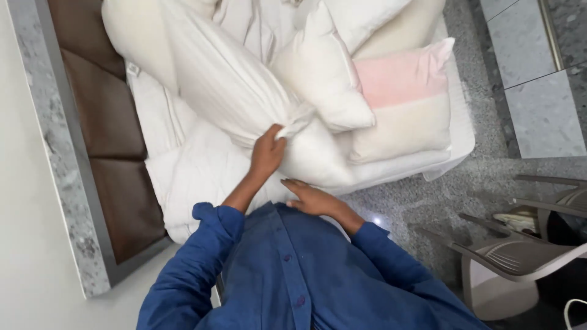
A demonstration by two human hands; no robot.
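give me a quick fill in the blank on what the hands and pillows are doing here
1. The left hand pinches the corner of a long ____ pillow.
2. The right hand lies flat, its grip ____.
3. One pillow on the bed is cream below and ____ above.
4. The person wears a ____ shirt.

Missing words: white; open; pink; blue

A bedroom is shown: a bed (pixel 202 177) is piled with white pillows (pixel 318 73), backed by a brown padded headboard (pixel 110 122), with chairs (pixel 520 256) set on grey stone flooring (pixel 489 177).
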